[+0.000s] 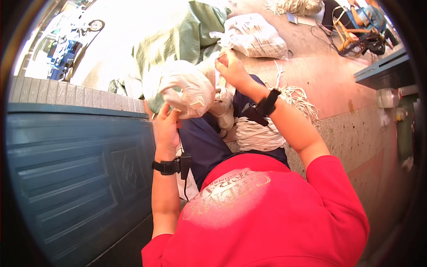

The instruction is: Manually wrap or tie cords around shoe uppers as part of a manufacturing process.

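A rumpled white plastic bag (191, 84) hangs in front of my knees, its near edge bent into a loop. My left hand (168, 127) pinches that edge between thumb and fingertips. Higher up and to the right, my right hand (231, 69) is closed beside whitish material; what it grips is hidden by the curled fingers. Between my legs, below the bag, shows another pale wrapped thing (223, 111). A thick bundle of cream-coloured strips (258, 133) lies by my right thigh, with loose strips (296, 100) fanning out beyond it.
A stuffed white sack (253, 35) and a green tarpaulin-like cover (180, 35) lie ahead. A blue panelled door (80, 164) borders my left. On the right are a dark ledge (382, 69) and a clear plastic bottle (388, 98). Another person (371, 18) sits far right near a wooden-framed chair (347, 35).
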Tool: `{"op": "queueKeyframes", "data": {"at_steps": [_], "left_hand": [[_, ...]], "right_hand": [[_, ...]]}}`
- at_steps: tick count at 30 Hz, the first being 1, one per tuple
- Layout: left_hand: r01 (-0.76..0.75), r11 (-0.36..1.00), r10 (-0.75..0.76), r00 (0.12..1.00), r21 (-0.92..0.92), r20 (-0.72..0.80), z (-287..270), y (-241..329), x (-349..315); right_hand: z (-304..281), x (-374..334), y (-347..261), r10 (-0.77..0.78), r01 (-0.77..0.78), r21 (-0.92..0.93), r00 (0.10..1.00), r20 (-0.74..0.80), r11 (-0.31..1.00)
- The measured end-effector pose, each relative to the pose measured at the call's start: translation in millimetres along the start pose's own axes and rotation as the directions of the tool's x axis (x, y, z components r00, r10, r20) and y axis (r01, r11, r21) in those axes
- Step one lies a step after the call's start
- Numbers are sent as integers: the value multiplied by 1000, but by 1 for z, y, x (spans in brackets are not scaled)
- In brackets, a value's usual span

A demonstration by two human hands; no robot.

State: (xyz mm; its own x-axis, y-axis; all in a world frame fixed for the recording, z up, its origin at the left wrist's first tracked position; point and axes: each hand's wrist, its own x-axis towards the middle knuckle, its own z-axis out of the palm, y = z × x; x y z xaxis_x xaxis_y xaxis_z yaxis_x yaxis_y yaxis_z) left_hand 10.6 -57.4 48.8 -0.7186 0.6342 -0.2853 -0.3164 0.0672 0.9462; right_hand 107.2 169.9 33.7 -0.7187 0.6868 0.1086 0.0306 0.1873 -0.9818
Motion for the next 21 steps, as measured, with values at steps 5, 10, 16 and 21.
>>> {"op": "queueKeyframes", "data": {"at_steps": [5,10,16,21], "left_hand": [[-58,978,38,994,199,99,45,2,-2],[-86,916,97,995,391,-9,18,-4,0],[-309,541,340,931,782,133,38,-21,1],[-353,249,421,878,902,227,38,-39,14]], "right_hand": [[0,1,38,348,-575,371,778,523,729],[-14,-26,33,250,-485,468,842,478,739],[-15,-52,26,203,-706,460,639,742,539],[4,-73,9,331,-633,448,742,583,631]]}}
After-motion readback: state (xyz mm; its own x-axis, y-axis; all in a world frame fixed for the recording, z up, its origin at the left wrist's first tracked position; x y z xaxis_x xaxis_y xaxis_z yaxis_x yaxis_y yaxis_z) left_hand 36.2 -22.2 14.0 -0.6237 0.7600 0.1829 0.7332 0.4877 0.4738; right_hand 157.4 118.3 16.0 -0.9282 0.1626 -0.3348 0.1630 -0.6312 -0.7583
